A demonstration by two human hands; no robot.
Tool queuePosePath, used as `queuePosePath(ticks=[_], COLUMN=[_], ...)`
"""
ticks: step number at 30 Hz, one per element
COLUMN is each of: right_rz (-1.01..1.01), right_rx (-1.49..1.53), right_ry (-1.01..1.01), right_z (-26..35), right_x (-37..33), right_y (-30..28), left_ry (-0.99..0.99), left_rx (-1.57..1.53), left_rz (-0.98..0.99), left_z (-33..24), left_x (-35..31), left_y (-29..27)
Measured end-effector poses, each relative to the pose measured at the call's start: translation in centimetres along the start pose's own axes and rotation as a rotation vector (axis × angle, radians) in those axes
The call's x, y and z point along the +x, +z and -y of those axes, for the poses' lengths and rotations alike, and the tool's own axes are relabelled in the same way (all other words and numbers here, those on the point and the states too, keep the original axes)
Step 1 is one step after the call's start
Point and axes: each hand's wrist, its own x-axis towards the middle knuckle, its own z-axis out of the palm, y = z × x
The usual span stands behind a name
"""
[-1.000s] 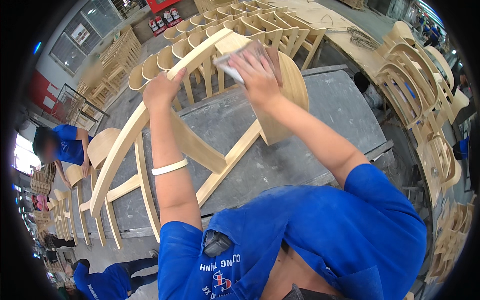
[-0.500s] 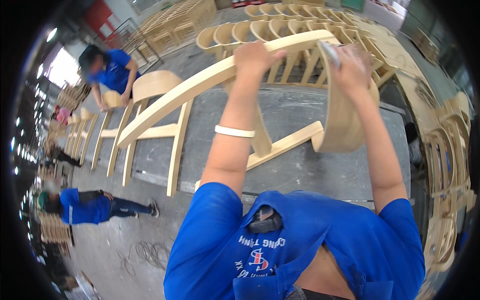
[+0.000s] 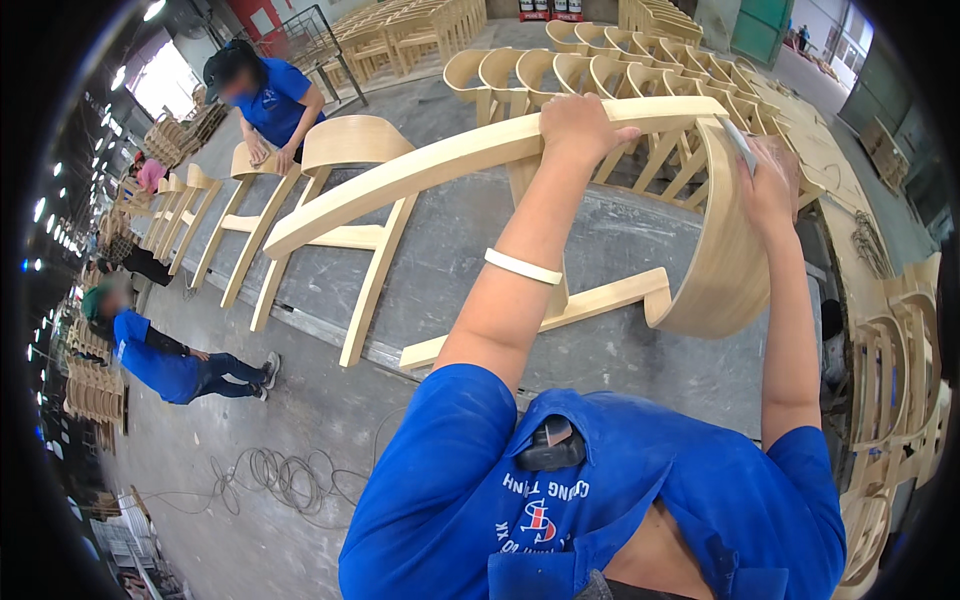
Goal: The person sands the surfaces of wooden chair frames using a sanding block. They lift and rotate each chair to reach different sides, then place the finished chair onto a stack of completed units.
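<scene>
A pale wooden chair frame lies on its side on the grey worktable [image 3: 450, 240]. Its long curved leg [image 3: 400, 180] runs across the top, and its broad bent backrest [image 3: 725, 270] stands at the right. My left hand [image 3: 580, 130] is wrapped over the leg from above. At the corner where leg and backrest meet, my right hand [image 3: 770, 185] presses a flat grey piece, apparently sandpaper [image 3: 739, 146], against the backrest's edge. The palm side of my right hand is hidden.
More chair frames [image 3: 355, 145] stand along the table's left, where a co-worker [image 3: 270, 100] in blue touches one. Rows of curved frames [image 3: 600, 75] fill the far side. Another person [image 3: 160, 350] stands on the left floor near coiled cable [image 3: 285, 480]. Stacked frames [image 3: 890, 380] line the right.
The view has shifted, so everything sits elsewhere in the picture. My left hand keeps its hold on the leg. The grey piece stays at the corner, with my right hand turned slightly.
</scene>
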Motion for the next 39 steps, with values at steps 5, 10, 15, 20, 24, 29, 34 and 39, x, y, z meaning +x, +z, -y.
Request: queuePosePath(ticks=[5,10,15,20,24,29,34,39], right_rz=[-0.145,-0.236,-0.434,-0.193,-0.124,0.101,0.104,0.144], right_rx=[-0.206,-0.157,0.610,0.354,0.141,-0.074,0.104,0.064], right_ry=[-0.168,-0.178,0.016,-0.192,-0.382,-0.456,-0.743,-0.610], right_z=[-2.7,-2.8,-0.5,5.7,9.6,16.4,25.6,23.1], right_x=[-5.7,-17.6,-15.8,-5.7,-0.2,0.1,-1.4,-0.5], right_y=[1.8,2.9,0.4,-2.7,-0.9,6.3,9.6,6.6], left_ry=[-0.010,-0.009,-0.009,0.258,-0.017,-0.147,-0.034,-0.049], left_rx=[-0.012,-0.087,-0.063,0.051,0.222,0.072,0.011,0.057], left_rz=[-0.021,-0.045,0.009,-0.148,0.022,0.025,-0.041,-0.070], left_z=[0.1,0.0,-0.7,0.8,9.3,16.4,17.1,17.8], left_x=[0.1,-0.2,-0.8,-2.6,-7.0,-15.2,-15.3,-14.0], left_y=[0.1,-0.2,-0.5,-1.4,-6.3,-10.0,-9.3,-8.6])
